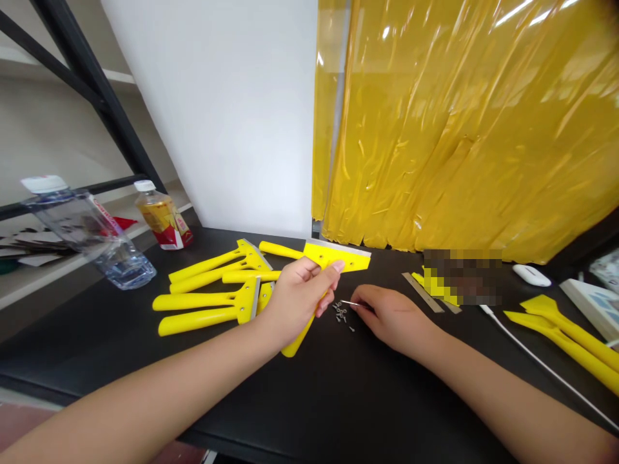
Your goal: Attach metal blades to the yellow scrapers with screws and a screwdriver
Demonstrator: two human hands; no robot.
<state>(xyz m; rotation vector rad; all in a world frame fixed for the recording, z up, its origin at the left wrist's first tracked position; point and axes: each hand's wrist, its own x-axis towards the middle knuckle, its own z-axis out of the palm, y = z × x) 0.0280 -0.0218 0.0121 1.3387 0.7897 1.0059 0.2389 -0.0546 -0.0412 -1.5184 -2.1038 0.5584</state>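
My left hand (302, 296) is closed around a yellow scraper (356, 260), its wide head with a metal blade edge facing up and away and its handle pointing down toward me. My right hand (391, 316) pinches a thin metal rod-like tool (352, 303); its exact kind is unclear. The tip of that tool is over a small pile of screws (340, 314) on the black table. Left of my left hand lie several yellow scrapers (198, 322) with blades on their heads, some partly hidden behind the hand and forearm.
Flat metal blades (422, 293) lie right of my right hand, beside a pixelated patch. Farther right are yellow scraper handles (565, 332), a white cable (527, 361) and a white earphone case (530, 275). Two bottles, one clear (104, 238) and one labelled (164, 219), stand at the left.
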